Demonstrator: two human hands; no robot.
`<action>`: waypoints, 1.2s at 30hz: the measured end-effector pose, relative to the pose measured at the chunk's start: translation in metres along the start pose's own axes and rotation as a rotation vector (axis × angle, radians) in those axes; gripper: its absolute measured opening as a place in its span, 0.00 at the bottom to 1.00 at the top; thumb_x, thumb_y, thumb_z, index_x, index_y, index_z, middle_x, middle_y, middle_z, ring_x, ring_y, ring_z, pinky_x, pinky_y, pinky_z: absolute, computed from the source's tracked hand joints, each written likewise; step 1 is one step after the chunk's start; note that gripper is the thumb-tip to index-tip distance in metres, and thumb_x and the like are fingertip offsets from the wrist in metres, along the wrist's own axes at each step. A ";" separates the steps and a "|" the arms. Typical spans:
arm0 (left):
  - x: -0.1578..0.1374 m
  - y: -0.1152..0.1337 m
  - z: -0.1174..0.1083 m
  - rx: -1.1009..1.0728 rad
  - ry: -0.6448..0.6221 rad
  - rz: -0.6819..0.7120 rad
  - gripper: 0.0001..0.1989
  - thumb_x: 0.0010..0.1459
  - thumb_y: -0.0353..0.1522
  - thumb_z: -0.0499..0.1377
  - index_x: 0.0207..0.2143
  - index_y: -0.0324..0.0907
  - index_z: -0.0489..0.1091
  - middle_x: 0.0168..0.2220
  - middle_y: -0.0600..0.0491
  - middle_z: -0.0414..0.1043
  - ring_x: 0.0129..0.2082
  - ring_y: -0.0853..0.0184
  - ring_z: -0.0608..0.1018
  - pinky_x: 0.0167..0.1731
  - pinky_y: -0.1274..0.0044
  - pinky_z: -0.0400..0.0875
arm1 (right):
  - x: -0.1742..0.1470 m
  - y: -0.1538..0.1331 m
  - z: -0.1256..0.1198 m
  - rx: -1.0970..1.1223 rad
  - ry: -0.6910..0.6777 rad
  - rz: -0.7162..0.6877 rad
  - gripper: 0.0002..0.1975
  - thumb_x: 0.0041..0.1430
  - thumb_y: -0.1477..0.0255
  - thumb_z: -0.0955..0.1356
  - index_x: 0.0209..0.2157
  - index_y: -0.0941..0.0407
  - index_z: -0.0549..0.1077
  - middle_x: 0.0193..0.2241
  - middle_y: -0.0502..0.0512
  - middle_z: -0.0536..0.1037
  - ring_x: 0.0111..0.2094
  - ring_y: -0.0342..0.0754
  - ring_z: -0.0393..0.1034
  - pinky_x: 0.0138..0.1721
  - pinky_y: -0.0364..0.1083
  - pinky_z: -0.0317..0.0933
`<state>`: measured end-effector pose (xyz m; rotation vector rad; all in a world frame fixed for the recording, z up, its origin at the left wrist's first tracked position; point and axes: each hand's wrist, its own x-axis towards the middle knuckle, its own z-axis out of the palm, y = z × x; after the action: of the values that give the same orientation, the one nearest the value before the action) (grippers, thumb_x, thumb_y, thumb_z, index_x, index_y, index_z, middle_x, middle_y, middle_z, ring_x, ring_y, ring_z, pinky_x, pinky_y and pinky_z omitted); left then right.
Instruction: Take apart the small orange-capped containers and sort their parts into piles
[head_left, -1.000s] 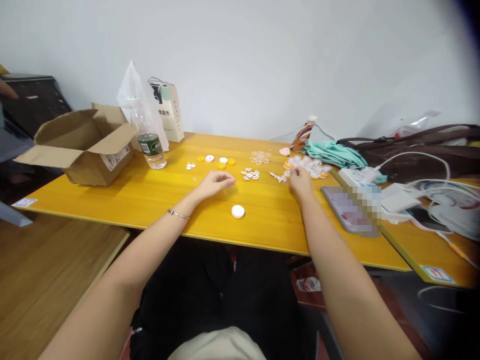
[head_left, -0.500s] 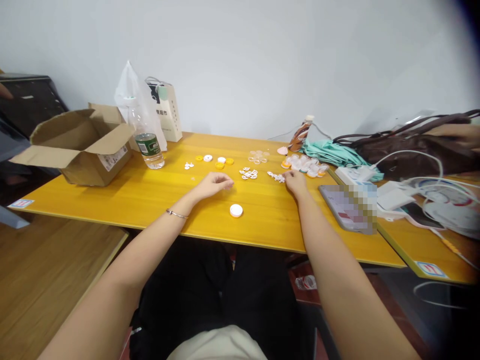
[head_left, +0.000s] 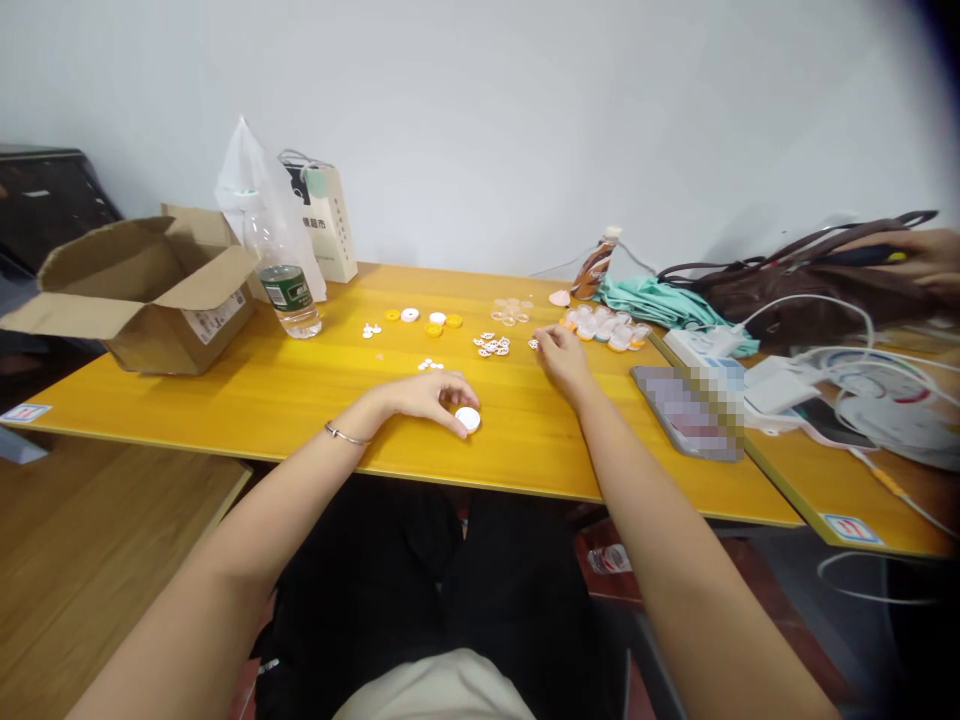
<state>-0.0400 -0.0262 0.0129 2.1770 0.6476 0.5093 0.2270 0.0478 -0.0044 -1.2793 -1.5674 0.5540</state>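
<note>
My left hand [head_left: 435, 398] is curled around a small round white cap [head_left: 467, 419] on the table, with the thumb at its near side and the fingers at its far side. My right hand [head_left: 564, 358] has its fingers pinched together beside a few small white perforated pieces [head_left: 533, 344]; what is between the fingertips is hidden. A heap of similar white pieces [head_left: 491, 346] lies between the two hands. Just beyond my left hand are several tiny white bits [head_left: 430, 365].
Yellow and white rings [head_left: 433, 329], clear round pieces [head_left: 511, 312] and clear-and-orange capsules [head_left: 607, 328] lie farther back. A cardboard box [head_left: 165, 310] and water bottle [head_left: 289, 290] stand left. A phone [head_left: 679, 415] and power strip [head_left: 705, 365] lie right. Another person's hand [head_left: 919, 255] is at far right.
My left hand has come nearer and right, closing around the white cap. The right hand has shifted slightly left and back over the small white pieces. The view has turned slightly.
</note>
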 end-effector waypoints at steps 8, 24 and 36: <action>0.003 0.002 0.002 -0.015 0.095 -0.091 0.18 0.44 0.36 0.65 0.37 0.37 0.71 0.29 0.53 0.70 0.27 0.73 0.69 0.26 0.81 0.63 | -0.040 -0.047 0.025 0.112 -0.598 -0.141 0.18 0.41 0.59 0.72 0.29 0.55 0.65 0.22 0.45 0.65 0.23 0.40 0.59 0.26 0.41 0.55; 0.004 -0.001 -0.001 -0.091 0.242 -0.213 0.13 0.43 0.32 0.63 0.32 0.34 0.70 0.28 0.52 0.72 0.26 0.73 0.72 0.30 0.80 0.67 | -0.054 -0.057 0.042 -0.073 -0.805 -0.188 0.18 0.42 0.62 0.72 0.29 0.56 0.64 0.24 0.45 0.64 0.26 0.40 0.56 0.27 0.41 0.50; 0.008 -0.014 -0.020 0.190 0.604 -0.194 0.16 0.52 0.39 0.58 0.39 0.37 0.69 0.38 0.49 0.70 0.36 0.67 0.72 0.36 0.76 0.67 | -0.050 -0.051 0.042 0.074 -0.902 -0.114 0.20 0.42 0.63 0.72 0.37 0.57 0.68 0.22 0.43 0.60 0.24 0.39 0.54 0.26 0.41 0.50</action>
<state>-0.0482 -0.0022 0.0151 2.0973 1.2597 1.0498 0.1630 -0.0056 0.0009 -0.8997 -2.2952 1.2076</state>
